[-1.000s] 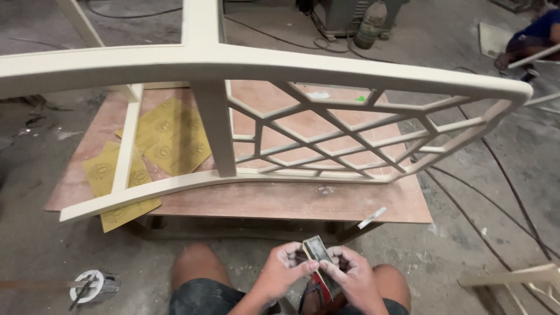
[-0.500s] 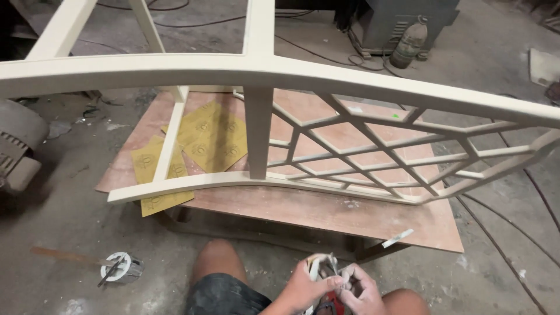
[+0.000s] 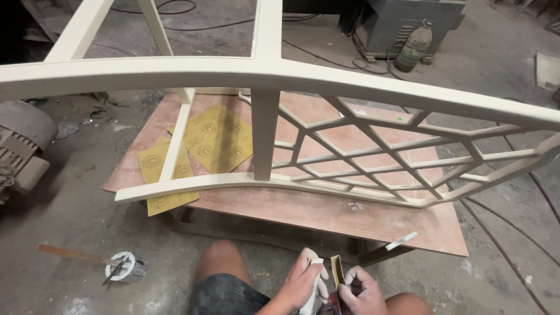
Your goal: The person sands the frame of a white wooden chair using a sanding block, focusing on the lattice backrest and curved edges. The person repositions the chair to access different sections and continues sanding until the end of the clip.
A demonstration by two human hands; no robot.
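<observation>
Since the earlier frames the view has tipped up and left, so both hands sit lower at the bottom edge and a grey motor (image 3: 20, 146) now shows at far left. Left hand (image 3: 303, 283) is curled round a white tube-like thing (image 3: 310, 294), right hand (image 3: 361, 291) pinches a folded strip of yellow sandpaper (image 3: 336, 271) upright btwn the two; fingers closed, not tight as far as I can tell. Cream lattice frame (image 3: 280, 76) leans over a plywood board (image 3: 326, 210) w/ more sandpaper sheets (image 3: 216, 140) under it. Risk, imo: frame rests on narrow edges, a knee bump could slide it off the board. Containers: small white tub (image 3: 125, 267) on floor by left knee, stick in it, contents unclear; plastic bottle (image 3: 414, 46) up back, contents unclear.
</observation>
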